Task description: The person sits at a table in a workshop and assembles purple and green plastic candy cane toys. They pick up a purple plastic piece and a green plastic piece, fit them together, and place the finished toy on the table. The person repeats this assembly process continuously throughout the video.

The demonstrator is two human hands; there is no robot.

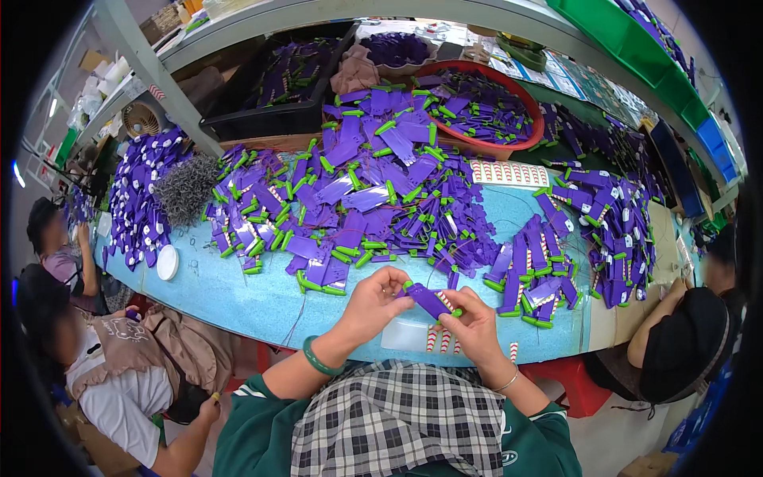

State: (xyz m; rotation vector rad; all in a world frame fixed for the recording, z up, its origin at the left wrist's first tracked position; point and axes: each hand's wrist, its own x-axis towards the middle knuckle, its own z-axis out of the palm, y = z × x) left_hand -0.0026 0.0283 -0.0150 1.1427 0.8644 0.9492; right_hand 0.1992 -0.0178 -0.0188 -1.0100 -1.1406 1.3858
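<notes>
Just over the front edge of the table, both hands hold a flat purple plastic piece with bright green ends. A red-and-white striped strip runs along its right side. My left hand pinches the piece near its upper-left green end. My right hand has thumb and fingers closed on the lower-right end. Beneath them, at the table's edge, lies a sheet of striped stickers, partly covered by my right hand. Beyond my hands spreads a large heap of purple pieces with green ends.
A smaller pile of striped purple pieces lies right of my hands. Behind are a red basin, a black crate and another sticker sheet. Grey wire bundles and a white lid lie left. People sit on both sides.
</notes>
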